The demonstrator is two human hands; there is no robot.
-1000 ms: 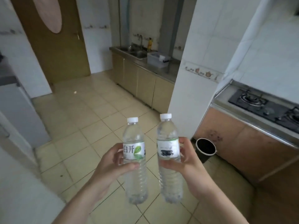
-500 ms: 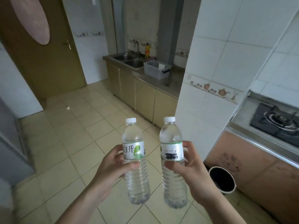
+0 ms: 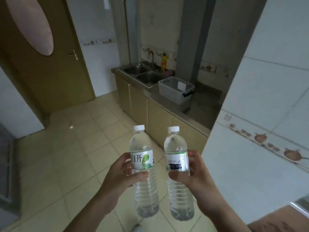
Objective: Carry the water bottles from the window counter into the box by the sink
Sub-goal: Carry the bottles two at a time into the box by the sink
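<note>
- While both bottles stand upright and side by side in the near middle of the view, the left hand [image 3: 122, 174] grips the left bottle [image 3: 144, 171] round its label, fingers behind and thumb across the front.
- Beside it, the right hand [image 3: 199, 180] grips the right bottle [image 3: 178, 174] in the same way, thumb on the front just under the label.
- Neither bottle touches the other; a narrow gap shows between them, and each has a white cap on.
- Far across the tiled floor [image 3: 70, 161], the clear plastic box [image 3: 175, 91] sits on the steel counter [image 3: 199, 106], just right of the double sink [image 3: 143, 75].
- A tap [image 3: 151, 57] rises behind the sink, with a yellow bottle [image 3: 163, 61] to its right.
- On the far left stands a brown door [image 3: 50, 77].
- A white tiled wall [image 3: 267, 114] with a teapot border fills the right side.
</note>
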